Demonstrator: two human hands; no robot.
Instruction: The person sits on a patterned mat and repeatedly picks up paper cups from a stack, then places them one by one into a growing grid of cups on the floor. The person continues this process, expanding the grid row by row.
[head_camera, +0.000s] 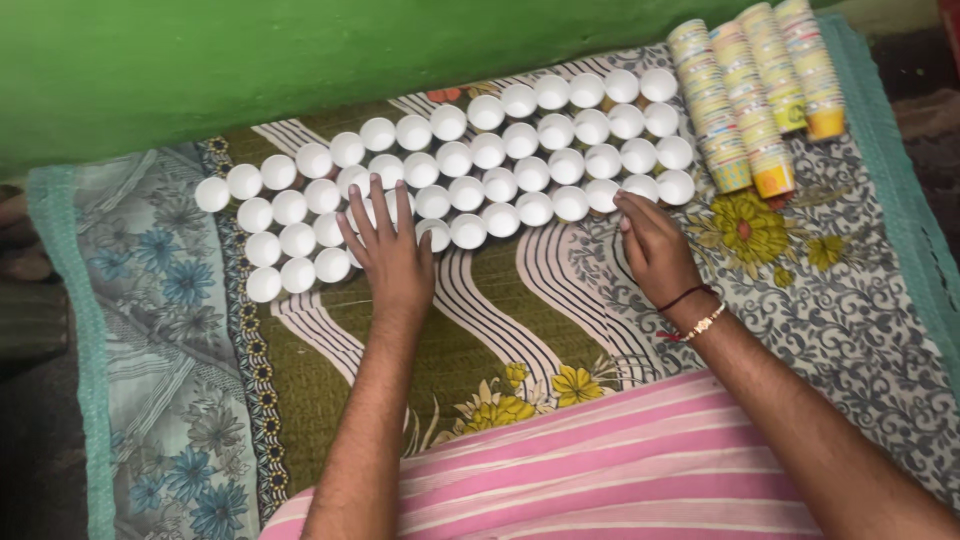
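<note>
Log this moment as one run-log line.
left hand: flat on upturned white cups | right hand: fingers touching row's near edge | cup stacks: lying far right | floral cloth: underneath

White cups (455, 175) on a floral cloth (800, 260) (olive with white waves, yellow and blue blooms); green wall (300, 60); pink-striped garment (600, 470).

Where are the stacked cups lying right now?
In the head view, the stacked cups lie at the upper right of the floral cloth, just right of the upturned white cups and beyond the right hand.
</note>
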